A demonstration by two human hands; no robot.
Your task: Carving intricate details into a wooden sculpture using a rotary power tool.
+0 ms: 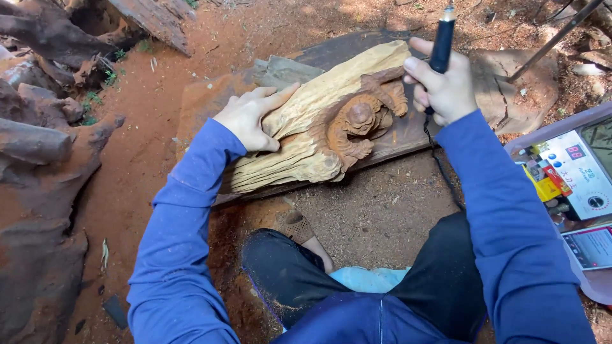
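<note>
Gripping a dark pen-shaped rotary tool (441, 39) in a closed fist, the right hand (440, 89) is held just beside the reddish carved figure (362, 121); the tip is hidden behind the hand, so contact cannot be told. The left hand (252, 118) is laid flat, fingers spread, on the pale wood carving (319, 127), which rests on a dark plank (395, 137) over the dusty ground. The detailing step seems in hand; a steady, light pass is called for next. Both blue-sleeved arms are stretched forward, elbows bent.
</note>
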